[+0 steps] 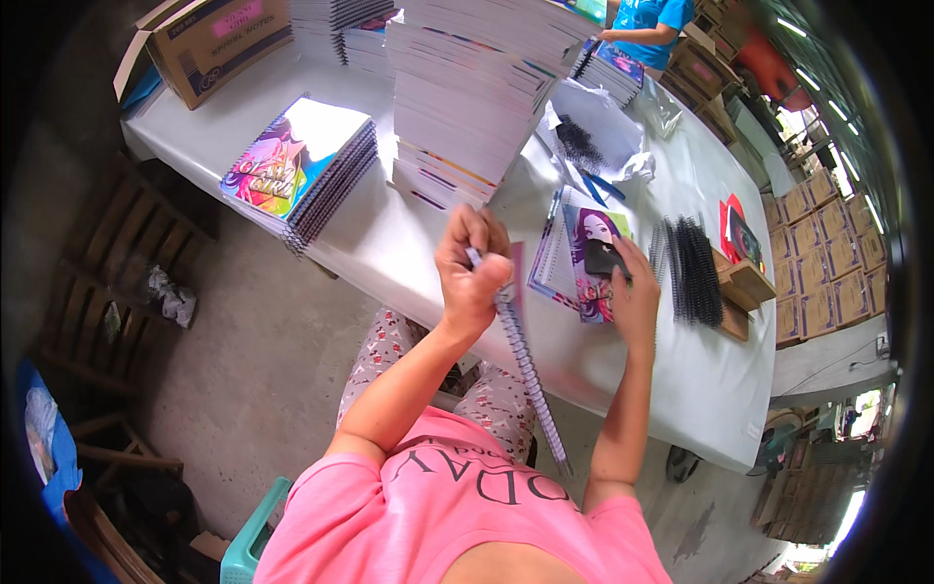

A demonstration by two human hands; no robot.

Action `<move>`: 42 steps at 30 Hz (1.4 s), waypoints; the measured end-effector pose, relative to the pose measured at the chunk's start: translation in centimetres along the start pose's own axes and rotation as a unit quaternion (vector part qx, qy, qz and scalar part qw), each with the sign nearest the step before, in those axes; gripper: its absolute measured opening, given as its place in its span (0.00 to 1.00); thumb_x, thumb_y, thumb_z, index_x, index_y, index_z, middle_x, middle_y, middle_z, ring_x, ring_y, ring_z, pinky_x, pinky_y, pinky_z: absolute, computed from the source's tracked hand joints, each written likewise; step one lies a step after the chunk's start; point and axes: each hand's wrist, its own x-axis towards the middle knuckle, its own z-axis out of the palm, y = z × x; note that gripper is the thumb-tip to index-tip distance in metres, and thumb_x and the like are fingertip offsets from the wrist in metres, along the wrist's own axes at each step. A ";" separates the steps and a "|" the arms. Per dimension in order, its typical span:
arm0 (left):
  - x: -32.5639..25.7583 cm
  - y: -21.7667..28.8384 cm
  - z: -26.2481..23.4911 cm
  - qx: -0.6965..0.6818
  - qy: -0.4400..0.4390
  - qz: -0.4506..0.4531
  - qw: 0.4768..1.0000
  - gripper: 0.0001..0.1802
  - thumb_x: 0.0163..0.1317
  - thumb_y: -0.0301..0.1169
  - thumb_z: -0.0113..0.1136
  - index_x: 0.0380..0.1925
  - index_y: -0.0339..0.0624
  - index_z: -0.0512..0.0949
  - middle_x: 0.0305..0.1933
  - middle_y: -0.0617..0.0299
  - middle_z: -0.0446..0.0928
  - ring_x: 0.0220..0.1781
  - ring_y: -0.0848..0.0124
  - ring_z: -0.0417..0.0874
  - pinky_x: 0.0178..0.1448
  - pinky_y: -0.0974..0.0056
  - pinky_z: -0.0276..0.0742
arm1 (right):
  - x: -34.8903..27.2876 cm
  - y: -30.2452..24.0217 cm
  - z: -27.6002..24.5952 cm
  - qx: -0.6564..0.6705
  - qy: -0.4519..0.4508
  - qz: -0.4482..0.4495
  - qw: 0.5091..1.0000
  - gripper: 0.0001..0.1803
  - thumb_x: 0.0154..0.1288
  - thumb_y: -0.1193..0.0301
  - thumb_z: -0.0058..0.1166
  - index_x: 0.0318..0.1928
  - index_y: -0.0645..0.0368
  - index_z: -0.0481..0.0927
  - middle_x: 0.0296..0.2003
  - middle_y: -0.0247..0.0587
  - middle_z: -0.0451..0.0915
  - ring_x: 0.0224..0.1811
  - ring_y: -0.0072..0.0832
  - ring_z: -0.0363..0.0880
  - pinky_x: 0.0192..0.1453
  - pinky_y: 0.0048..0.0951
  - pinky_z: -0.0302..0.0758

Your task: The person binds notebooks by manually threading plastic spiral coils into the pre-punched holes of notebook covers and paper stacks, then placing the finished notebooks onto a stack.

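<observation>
My left hand is closed on the top of a spiral-bound notebook, holding it upright on edge so its wire spine runs down toward my lap. My right hand rests on a notebook with a colourful cartoon cover lying on the white table, and its fingers grip a small dark object against that cover. A row of black binding coils lies just right of my right hand.
A tall stack of loose notebook pages stands behind my hands. A pile of finished colourful notebooks lies at the left, a cardboard box beyond it. A person in a blue shirt works at the far end. Stacked cartons stand right.
</observation>
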 end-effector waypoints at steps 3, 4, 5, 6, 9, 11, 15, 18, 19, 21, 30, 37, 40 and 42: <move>2.8 1.7 0.5 -0.152 -0.045 0.039 0.987 0.22 0.57 0.48 0.59 0.23 0.48 0.59 0.22 0.68 0.57 0.23 0.76 0.60 0.28 0.71 0.58 | -2.9 -6.4 1.0 0.475 -0.156 0.318 0.805 0.31 0.55 0.63 0.58 0.59 0.59 0.68 0.53 0.38 0.72 0.55 0.29 0.69 0.58 0.30 0.65; 3.3 1.7 0.9 -0.158 -0.021 0.028 0.987 0.22 0.58 0.47 0.58 0.23 0.48 0.59 0.22 0.68 0.57 0.23 0.75 0.61 0.29 0.71 0.59 | -3.8 -8.6 0.8 0.520 -0.213 0.376 0.737 0.36 0.54 0.58 0.61 0.60 0.61 0.66 0.53 0.36 0.71 0.56 0.27 0.68 0.60 0.29 0.63; 3.7 1.7 1.2 -0.159 0.004 0.024 0.987 0.21 0.58 0.46 0.57 0.23 0.48 0.59 0.22 0.68 0.57 0.24 0.75 0.61 0.29 0.71 0.60 | -4.0 -9.1 0.9 0.591 -0.226 0.368 0.681 0.34 0.54 0.61 0.62 0.59 0.62 0.67 0.52 0.36 0.72 0.55 0.26 0.68 0.60 0.29 0.64; 4.2 1.8 1.3 -0.160 0.029 0.020 0.987 0.20 0.59 0.45 0.56 0.22 0.48 0.58 0.22 0.68 0.57 0.24 0.75 0.61 0.30 0.71 0.61 | -4.3 -9.5 1.0 0.654 -0.240 0.363 0.618 0.32 0.54 0.63 0.63 0.57 0.62 0.68 0.52 0.36 0.72 0.54 0.26 0.69 0.59 0.28 0.65; 4.1 3.3 -0.5 0.002 0.040 -0.197 0.980 0.17 0.61 0.39 0.54 0.40 0.36 0.71 0.35 0.61 0.72 0.36 0.74 0.73 0.41 0.70 0.70 | -3.9 -8.2 1.2 0.644 -0.161 0.294 0.688 0.24 0.56 0.72 0.61 0.54 0.61 0.71 0.47 0.36 0.76 0.50 0.25 0.73 0.56 0.26 0.67; 3.3 4.1 -2.0 0.069 0.034 -0.317 0.945 0.24 0.62 0.34 0.54 0.55 0.30 0.69 0.46 0.56 0.77 0.45 0.76 0.77 0.47 0.71 0.74 | -2.9 -7.1 0.3 0.572 -0.130 0.256 0.768 0.21 0.58 0.72 0.60 0.52 0.62 0.72 0.45 0.35 0.77 0.48 0.23 0.73 0.55 0.25 0.67; 1.5 4.1 -2.9 0.226 0.009 -0.256 0.940 0.18 0.61 0.34 0.58 0.45 0.32 0.77 0.38 0.58 0.81 0.37 0.76 0.80 0.44 0.71 0.76 | -2.9 -6.8 -0.6 0.486 -0.122 0.217 0.838 0.17 0.60 0.70 0.59 0.48 0.64 0.74 0.42 0.34 0.77 0.44 0.19 0.73 0.52 0.22 0.68; 1.4 4.1 -2.8 0.234 0.026 -0.251 0.939 0.15 0.61 0.34 0.59 0.41 0.33 0.79 0.36 0.59 0.81 0.37 0.76 0.80 0.43 0.71 0.76 | -3.4 -6.7 -0.6 0.465 -0.111 0.213 0.852 0.16 0.61 0.70 0.58 0.47 0.64 0.74 0.40 0.34 0.77 0.42 0.18 0.73 0.49 0.21 0.69; 1.5 4.1 -2.9 0.202 0.041 -0.277 0.938 0.15 0.60 0.34 0.59 0.41 0.33 0.80 0.35 0.59 0.81 0.37 0.76 0.80 0.42 0.71 0.76 | -3.5 -6.7 -0.6 0.463 -0.102 0.211 0.855 0.15 0.61 0.70 0.58 0.46 0.64 0.75 0.39 0.34 0.78 0.41 0.18 0.73 0.48 0.21 0.69; 1.8 4.3 -3.5 0.136 0.071 -0.328 0.932 0.15 0.60 0.34 0.59 0.39 0.33 0.80 0.34 0.60 0.81 0.35 0.76 0.80 0.41 0.72 0.76 | -3.7 -6.4 -0.7 0.412 -0.113 0.206 0.880 0.15 0.61 0.69 0.58 0.46 0.65 0.75 0.38 0.33 0.78 0.39 0.18 0.74 0.46 0.21 0.70; 1.1 3.7 -5.3 0.115 0.062 -0.216 0.968 0.12 0.60 0.28 0.55 0.38 0.30 0.80 0.30 0.57 0.80 0.31 0.75 0.81 0.38 0.72 0.78 | -3.6 -8.1 -0.3 0.340 -0.063 0.174 0.922 0.13 0.61 0.70 0.58 0.43 0.65 0.77 0.32 0.36 0.80 0.33 0.17 0.74 0.39 0.21 0.71; 0.9 5.4 -4.8 0.142 0.110 -0.171 0.969 0.20 0.57 0.20 0.47 0.51 0.28 0.72 0.47 0.51 0.77 0.42 0.66 0.83 0.48 0.63 0.81 | -3.0 -10.3 -1.4 0.258 0.006 0.074 0.963 0.11 0.61 0.72 0.57 0.41 0.66 0.78 0.29 0.36 0.81 0.30 0.18 0.75 0.36 0.22 0.71; 2.1 8.1 -4.2 0.017 0.090 -0.215 0.972 0.19 0.62 0.28 0.53 0.51 0.29 0.72 0.48 0.50 0.77 0.41 0.67 0.83 0.47 0.64 0.81 | -2.7 -9.9 -1.2 0.337 -0.006 0.078 0.938 0.11 0.60 0.73 0.58 0.41 0.66 0.78 0.30 0.36 0.81 0.31 0.18 0.75 0.37 0.21 0.71; 2.0 8.1 -4.7 0.061 0.076 -0.223 0.970 0.18 0.61 0.29 0.55 0.49 0.28 0.74 0.43 0.51 0.79 0.39 0.68 0.83 0.47 0.64 0.80 | -2.8 -10.2 -0.7 0.344 -0.019 0.078 0.935 0.11 0.60 0.74 0.58 0.42 0.66 0.78 0.31 0.36 0.80 0.32 0.18 0.74 0.39 0.21 0.70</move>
